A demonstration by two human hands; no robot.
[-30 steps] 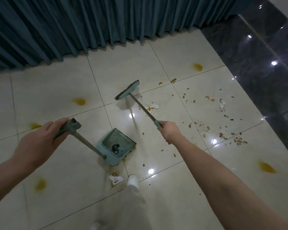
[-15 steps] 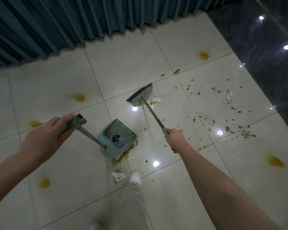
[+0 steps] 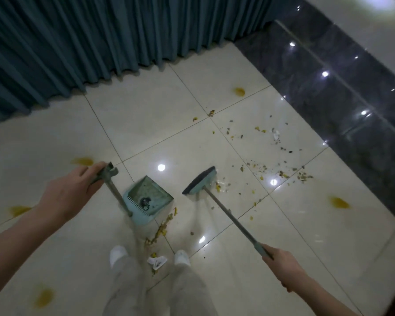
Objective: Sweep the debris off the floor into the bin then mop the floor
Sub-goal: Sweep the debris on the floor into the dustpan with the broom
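Head camera looks down on a pale tiled floor, with the dustpan standing on it near the middle. Beyond the dustpan hangs a pleated teal curtain, and well to its right runs a dark glossy border strip. Grey trouser legs and white shoes stand on the near side of the dustpan. The broom slants to the dustpan's right, its teal head low at the floor just beside the pan, apart from it. The left hand, up-left of the dustpan, has its fingers curled round the top of the pan's long handle. The right hand, lower right of the dustpan, has its fingers wrapped round the broom's grip end. Yellow stains dot the floor around the dustpan. Loose debris lies scattered to the dustpan's right, past the broom head. A thin trail of yellow crumbs runs from the pan's near corner toward the shoes, where a crumpled paper scrap sits. A few dark bits lie inside the dustpan.
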